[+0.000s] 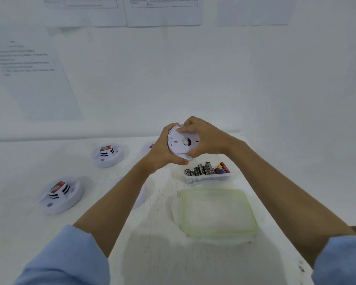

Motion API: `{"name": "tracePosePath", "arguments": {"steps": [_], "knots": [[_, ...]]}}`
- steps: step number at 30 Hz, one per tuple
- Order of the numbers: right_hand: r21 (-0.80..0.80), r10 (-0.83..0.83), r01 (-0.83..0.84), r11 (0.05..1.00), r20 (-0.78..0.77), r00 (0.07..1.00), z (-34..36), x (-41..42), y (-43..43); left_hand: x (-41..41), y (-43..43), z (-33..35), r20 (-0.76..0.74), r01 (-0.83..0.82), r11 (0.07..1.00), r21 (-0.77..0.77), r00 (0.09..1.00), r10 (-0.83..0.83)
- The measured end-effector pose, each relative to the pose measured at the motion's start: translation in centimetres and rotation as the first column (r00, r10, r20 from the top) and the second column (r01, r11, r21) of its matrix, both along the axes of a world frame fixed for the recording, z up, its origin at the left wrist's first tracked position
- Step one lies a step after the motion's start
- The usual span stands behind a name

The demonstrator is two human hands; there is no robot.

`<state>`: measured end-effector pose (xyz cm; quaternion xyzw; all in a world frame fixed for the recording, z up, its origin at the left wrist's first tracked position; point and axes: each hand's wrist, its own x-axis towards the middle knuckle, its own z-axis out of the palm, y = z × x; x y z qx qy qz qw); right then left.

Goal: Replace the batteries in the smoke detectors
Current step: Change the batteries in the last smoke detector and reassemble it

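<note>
I hold a round white smoke detector [181, 144] above the table, its flat back plate turned toward me. My left hand [162, 153] grips its left and lower rim. My right hand [201, 136] grips its upper right side, fingers curled over the top edge. Below it stands a clear small box [208, 177] with several AA batteries [206, 169] in it. Two more white detectors lie face up on the table at left, one farther back [108, 155] and one nearer [61, 195]. Another detector [149, 147] shows partly behind my left hand.
A clear lid with a green rim [218, 212] lies flat in front of the battery box. Printed sheets [29, 75] hang on the white wall behind the table [152, 254]. Something white and round [141, 197] lies partly under my left forearm.
</note>
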<state>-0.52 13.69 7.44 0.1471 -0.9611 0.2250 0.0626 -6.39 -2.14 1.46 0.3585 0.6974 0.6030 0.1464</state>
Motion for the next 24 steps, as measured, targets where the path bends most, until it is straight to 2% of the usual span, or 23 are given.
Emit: {"name": "tracePosePath", "arguments": {"steps": [6,9,12,20,24], "knots": [[-0.040,0.033,-0.030,0.999,0.072,0.997,0.3,-1.5,1.1,-1.3,0.6,0.0,0.012,0.008,1.000,0.006,1.000,-0.008],[-0.008,0.055,-0.054,0.999,0.104,0.993,0.5,-2.0,1.7,-1.7,0.8,-0.1,0.013,-0.001,1.000,0.014,1.000,0.001],[0.018,0.078,-0.080,0.997,0.098,0.992,0.3,-2.2,2.0,-1.5,0.9,-0.2,0.028,-0.016,0.999,0.032,0.999,0.015],[-0.031,0.073,-0.071,0.997,0.062,0.995,-0.8,-2.7,2.2,-0.6,1.4,-0.5,0.048,-0.107,0.987,0.120,0.994,0.102],[-0.115,0.067,-0.058,0.992,0.079,0.995,-1.7,-2.5,2.1,-0.2,1.3,-0.9,0.025,-0.147,0.982,0.121,0.989,0.145]]}}
